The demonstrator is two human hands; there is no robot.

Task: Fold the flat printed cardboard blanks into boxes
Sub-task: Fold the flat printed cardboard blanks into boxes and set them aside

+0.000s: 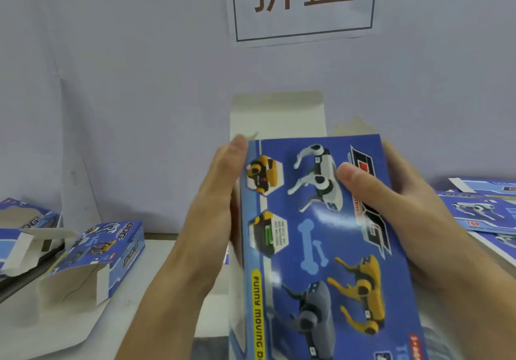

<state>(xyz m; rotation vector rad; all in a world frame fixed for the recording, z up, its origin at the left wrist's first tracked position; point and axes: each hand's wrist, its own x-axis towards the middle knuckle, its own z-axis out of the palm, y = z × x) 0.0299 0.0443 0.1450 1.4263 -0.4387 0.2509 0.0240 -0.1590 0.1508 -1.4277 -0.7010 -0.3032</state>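
Head view, box in work: the printed box (321,234) is held up in the air over the table (156,284), between both hands, its white top flap (276,114) standing open at the far end.
Left hand (217,200): fingers straight, pressed flat on the left side wall, probably to square the sleeve.
Right hand (391,206): it grips the right edge, thumb over the printed face, to keep the box steady.
Done boxes: a folded box (111,248) lies at the left on the table.
Waiting blanks: the flat blanks (483,211) are stacked at the right.
Wall: a paper sign (301,5) hangs above.
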